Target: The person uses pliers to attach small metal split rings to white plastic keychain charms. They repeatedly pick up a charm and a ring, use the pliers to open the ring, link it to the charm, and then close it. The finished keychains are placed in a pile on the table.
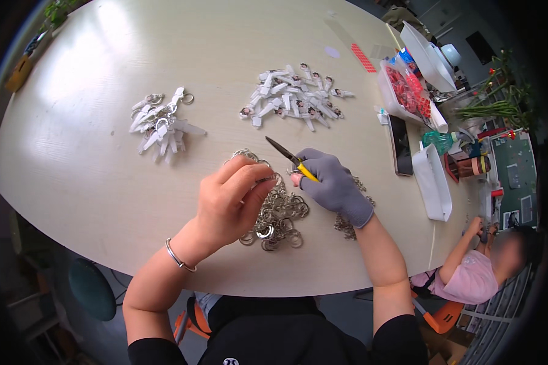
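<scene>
Metal key rings (280, 216) heaped between hands, under left hand (232, 198) fingertips.

grey glove (338, 185), yellow-handled pliers (292, 159), silver rings (280, 216)

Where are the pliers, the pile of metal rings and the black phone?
pliers (284, 152): head view, on the dark jaws, above the yellow handle.
pile of metal rings (280, 216): head view, on the middle of the heap.
black phone (400, 145): head view, on the middle of its screen.
</scene>
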Demonstrator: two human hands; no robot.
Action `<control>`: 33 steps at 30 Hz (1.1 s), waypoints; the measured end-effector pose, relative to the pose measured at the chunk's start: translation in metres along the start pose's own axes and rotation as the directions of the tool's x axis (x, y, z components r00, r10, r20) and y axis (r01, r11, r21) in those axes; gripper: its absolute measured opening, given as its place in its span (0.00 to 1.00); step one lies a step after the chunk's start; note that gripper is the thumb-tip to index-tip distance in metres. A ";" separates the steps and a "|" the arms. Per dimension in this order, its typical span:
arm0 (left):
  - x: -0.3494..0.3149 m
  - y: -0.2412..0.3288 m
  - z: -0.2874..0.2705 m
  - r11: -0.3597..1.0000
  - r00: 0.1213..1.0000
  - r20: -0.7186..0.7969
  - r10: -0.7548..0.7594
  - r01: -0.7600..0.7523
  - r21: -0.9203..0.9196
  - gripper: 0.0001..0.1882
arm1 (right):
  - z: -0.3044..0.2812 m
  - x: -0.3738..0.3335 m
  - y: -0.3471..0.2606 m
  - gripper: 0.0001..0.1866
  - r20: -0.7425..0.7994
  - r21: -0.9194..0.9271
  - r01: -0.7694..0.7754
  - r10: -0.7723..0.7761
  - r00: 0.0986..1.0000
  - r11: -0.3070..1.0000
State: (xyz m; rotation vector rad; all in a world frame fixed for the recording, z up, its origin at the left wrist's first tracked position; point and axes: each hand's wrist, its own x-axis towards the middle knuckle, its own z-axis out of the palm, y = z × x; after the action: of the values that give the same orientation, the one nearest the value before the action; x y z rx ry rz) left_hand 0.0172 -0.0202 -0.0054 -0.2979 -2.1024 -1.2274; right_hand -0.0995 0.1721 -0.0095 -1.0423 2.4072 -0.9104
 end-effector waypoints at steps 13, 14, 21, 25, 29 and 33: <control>-0.009 0.004 0.009 0.978 0.981 0.099 0.167 -0.177 0.107 0.10 | -0.041 -0.033 -0.072 0.08 0.209 0.708 -0.232 0.116 0.971 0.667; -0.009 0.006 0.008 0.974 0.978 0.108 0.179 -0.192 0.121 0.10 | -0.040 -0.034 -0.073 0.07 0.203 0.718 -0.222 0.107 0.973 0.660; -0.012 0.007 0.008 0.954 0.964 0.087 0.251 -0.261 0.149 0.10 | -0.045 -0.035 -0.085 0.07 0.192 0.706 -0.222 0.120 0.974 0.672; -0.011 0.008 0.007 0.953 0.964 0.072 0.255 -0.263 0.147 0.10 | -0.044 -0.034 -0.084 0.07 0.183 0.713 -0.229 0.140 0.973 0.663; -0.011 0.008 0.007 0.951 0.962 0.065 0.264 -0.271 0.146 0.11 | -0.043 -0.035 -0.083 0.06 0.174 0.747 -0.214 0.126 0.977 0.629; -0.013 0.007 0.007 0.950 0.963 0.062 0.264 -0.270 0.157 0.11 | -0.041 -0.035 -0.082 0.05 0.191 0.761 -0.218 0.110 0.975 0.611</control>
State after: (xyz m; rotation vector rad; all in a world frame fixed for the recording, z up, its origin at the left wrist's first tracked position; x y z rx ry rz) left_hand 0.0274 -0.0090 -0.0115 -0.5177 -2.1007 -0.8909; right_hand -0.0568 0.1724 0.0789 -0.4905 1.6328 -1.5566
